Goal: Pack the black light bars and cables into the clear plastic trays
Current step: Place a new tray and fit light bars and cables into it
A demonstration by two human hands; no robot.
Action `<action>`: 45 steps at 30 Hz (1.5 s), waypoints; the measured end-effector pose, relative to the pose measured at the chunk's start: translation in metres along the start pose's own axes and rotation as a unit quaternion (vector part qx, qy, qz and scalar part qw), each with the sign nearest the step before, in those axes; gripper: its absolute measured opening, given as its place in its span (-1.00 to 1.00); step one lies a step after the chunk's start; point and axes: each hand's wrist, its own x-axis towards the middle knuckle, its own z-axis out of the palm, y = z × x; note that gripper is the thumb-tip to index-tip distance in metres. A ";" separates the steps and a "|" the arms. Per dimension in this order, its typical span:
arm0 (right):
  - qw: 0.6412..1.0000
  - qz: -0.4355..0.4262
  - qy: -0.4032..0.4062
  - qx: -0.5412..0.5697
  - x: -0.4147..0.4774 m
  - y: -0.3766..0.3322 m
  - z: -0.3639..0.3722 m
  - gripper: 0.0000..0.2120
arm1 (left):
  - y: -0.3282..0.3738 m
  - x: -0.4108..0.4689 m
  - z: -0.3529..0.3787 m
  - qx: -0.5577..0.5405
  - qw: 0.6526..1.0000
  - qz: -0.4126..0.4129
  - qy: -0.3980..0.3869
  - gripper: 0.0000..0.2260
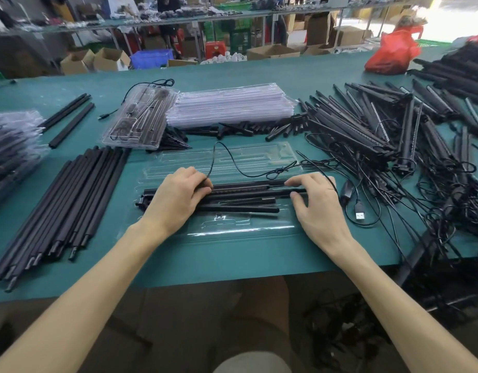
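- The clear plastic tray (232, 227) lies open on the green tabletop (232, 254).
- In the tray, the left hand (176, 200) curls its fingers over the black light bars (240, 191).
- The right hand (317, 203) pinches the bars' other end.
- A cable (232, 160) loops beyond the tray.
- Farther behind it sits a stack of empty trays (229, 106).

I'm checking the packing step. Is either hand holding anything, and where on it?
Both hands hold the light bar over the tray: left hand near its left end, right hand at its right end, fingers on top.
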 end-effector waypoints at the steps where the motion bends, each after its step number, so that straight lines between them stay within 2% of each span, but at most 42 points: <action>1: 1.000 0.004 0.003 0.003 0.000 0.000 -0.001 -0.82 | 0.000 -0.001 0.000 -0.004 1.000 -0.007 0.007 -0.93; 9: 1.000 0.014 0.009 -0.008 -0.001 -0.003 -0.001 -0.79 | -0.007 0.000 0.004 -0.058 0.997 -0.052 0.003 -0.94; 13: 1.000 -0.003 0.005 -0.011 -0.001 -0.006 -0.002 -0.79 | -0.012 -0.001 0.009 -0.080 0.995 -0.054 -0.002 -0.80; 18: 1.000 -0.011 0.003 -0.029 0.000 -0.007 -0.002 -0.80 | -0.010 -0.003 0.011 -0.049 0.998 -0.038 -0.022 -0.50; 20: 0.999 -0.017 0.003 -0.036 0.000 -0.008 -0.002 -0.80 | -0.010 -0.005 0.012 -0.034 0.999 -0.026 -0.028 -0.44; 24: 0.998 -0.028 0.000 -0.060 0.000 -0.008 -0.003 -0.77 | -0.007 -0.008 0.014 -0.011 0.998 0.022 -0.050 -0.55; 29: 0.997 -0.031 -0.005 -0.071 -0.001 -0.008 -0.002 -0.77 | -0.003 -0.004 0.013 -0.039 0.994 0.049 -0.094 -0.55; 33: 0.997 -0.029 -0.004 -0.068 -0.002 -0.008 -0.001 -0.78 | -0.005 -0.004 0.015 -0.049 0.988 0.042 -0.141 -0.52; 38: 0.997 -0.028 -0.005 -0.066 -0.002 -0.007 -0.001 -0.77 | -0.006 -0.003 0.017 -0.099 0.985 0.001 -0.142 -0.54; 40: 0.997 -0.023 -0.008 -0.066 -0.002 -0.007 -0.002 -0.77 | -0.005 -0.002 0.017 -0.082 0.985 0.014 -0.148 -0.55; 45: 0.996 -0.008 -0.053 -0.073 0.007 -0.012 -0.009 -0.76 | -0.006 -0.001 0.016 -0.075 0.982 0.017 -0.171 -0.53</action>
